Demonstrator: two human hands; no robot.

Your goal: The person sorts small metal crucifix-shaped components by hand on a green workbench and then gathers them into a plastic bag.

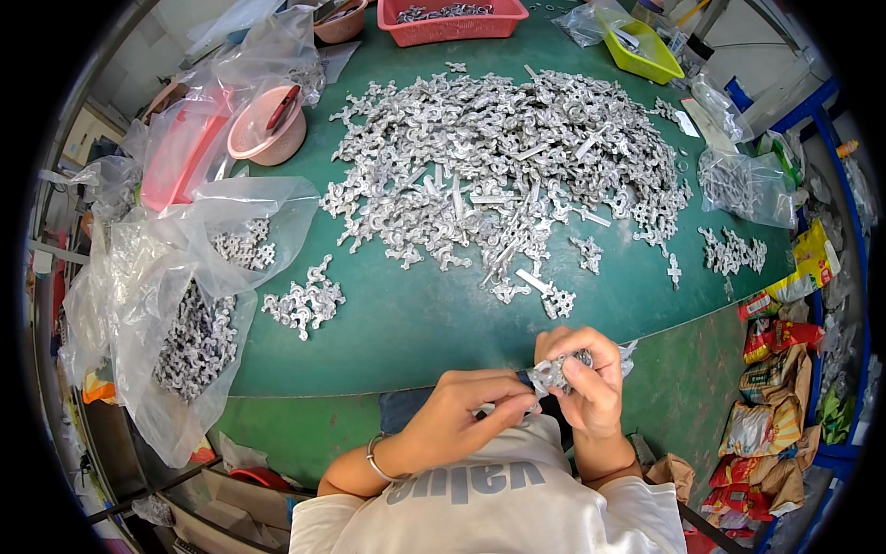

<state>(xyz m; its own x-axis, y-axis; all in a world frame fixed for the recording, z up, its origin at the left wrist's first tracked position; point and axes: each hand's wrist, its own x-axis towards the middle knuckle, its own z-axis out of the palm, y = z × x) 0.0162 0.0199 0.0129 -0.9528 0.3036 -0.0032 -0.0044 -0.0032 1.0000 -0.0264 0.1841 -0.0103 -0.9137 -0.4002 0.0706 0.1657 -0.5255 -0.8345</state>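
Note:
My right hand [595,383] is closed around a small silver-grey metal casting [550,373], pinched between thumb and fingers just off the table's near edge. Close beside it, my left hand [471,411] has its thumb pressed against curled fingers at the casting's lower end. What those fingertips hold is too small to make out. Beyond both hands, a wide heap of similar metal castings [498,138] covers the middle of the green table [388,323]. A few castings [557,303] lie loose at the heap's near edge, and a smaller pile [305,300] sits at left.
Clear plastic bags [129,305] with castings hang over the left table edge. A pink bowl [277,148] holds a red-handled tool. Red [452,32] and yellow-green [646,60] baskets stand at the back. A bag of parts [743,185] and a small pile [734,251] lie at right.

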